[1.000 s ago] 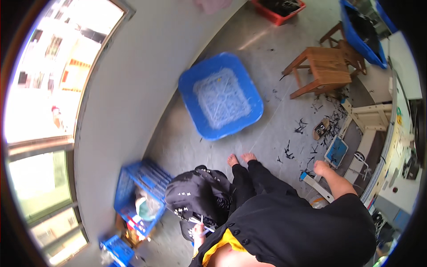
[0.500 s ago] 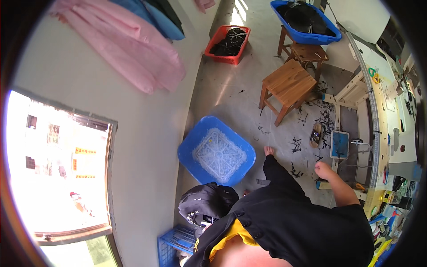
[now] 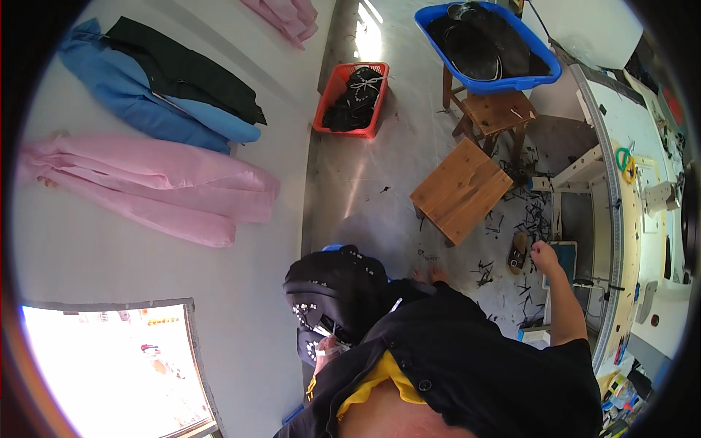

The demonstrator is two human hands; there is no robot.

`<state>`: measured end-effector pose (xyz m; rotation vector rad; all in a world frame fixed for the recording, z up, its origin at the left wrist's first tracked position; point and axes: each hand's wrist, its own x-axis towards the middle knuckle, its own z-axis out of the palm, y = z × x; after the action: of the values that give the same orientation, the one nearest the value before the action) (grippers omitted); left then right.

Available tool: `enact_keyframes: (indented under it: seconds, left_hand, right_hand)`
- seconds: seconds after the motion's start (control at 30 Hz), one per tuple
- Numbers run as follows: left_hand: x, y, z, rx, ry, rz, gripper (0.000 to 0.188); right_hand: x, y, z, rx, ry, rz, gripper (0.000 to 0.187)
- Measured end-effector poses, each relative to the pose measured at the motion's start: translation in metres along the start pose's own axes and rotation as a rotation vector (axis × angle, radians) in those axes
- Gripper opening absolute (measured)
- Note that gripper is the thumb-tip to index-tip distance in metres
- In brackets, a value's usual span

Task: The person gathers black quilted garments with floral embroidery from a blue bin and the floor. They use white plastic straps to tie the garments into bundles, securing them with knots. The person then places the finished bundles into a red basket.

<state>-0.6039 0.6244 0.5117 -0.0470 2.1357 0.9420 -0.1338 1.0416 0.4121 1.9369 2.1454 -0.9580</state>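
We are looking straight down our own front, the black top and a yellow edge filling the lower middle of the frame.

Right hand [image 3: 544,257]: we are holding it out at centre right, fingers curled into a loose fist. It is too small to tell whether anything is inside the fist. It is hanging just beside a dark sandal [image 3: 518,252] lying on the floor, and near the edge of the white bench [image 3: 621,219] curving down the right side.

Left hand [image 3: 326,350]: we are seeing only a little of it, at lower centre, pressed against the black bag [image 3: 336,292] with white dotted trim that we are carrying against our body. The grip is mostly hidden; we cannot tell how far the fingers are closed.

The bag is sitting just left of centre, below the middle of the frame, covering most of a blue thing on the floor.

Around us: a wooden stool [image 3: 460,190] is standing on the grey floor above the right hand, with dark scraps scattered about it. A second stool [image 3: 500,113] further up is carrying a blue tub [image 3: 485,44] of dark material. A red basket [image 3: 350,98] with dark contents is sitting at upper centre. On the wall at left, pink garments [image 3: 146,186] and a blue and black one [image 3: 161,91] are hanging. A bright window is glaring at lower left.
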Motion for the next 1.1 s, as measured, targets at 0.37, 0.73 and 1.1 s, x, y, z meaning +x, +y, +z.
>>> enact_keyframes:
  seconds: [0.37, 0.73, 1.1]
  left_hand:
    - [0.202, 0.163, 0.013, 0.613, -0.182, 0.395, 0.019]
    - [0.346, 0.297, 0.001, 0.19, -0.298, 0.285, 0.022]
    - [0.359, 0.333, 0.026, 0.063, -0.121, 0.022, 0.026]
  right_hand:
    - [0.09, -0.091, 0.002, 0.065, 0.076, 0.122, 0.027]
    - [0.109, -0.187, 0.023, -0.015, -0.115, 0.29, 0.023]
    - [0.305, -0.358, -0.073, 0.063, -0.098, -0.116, 0.027]
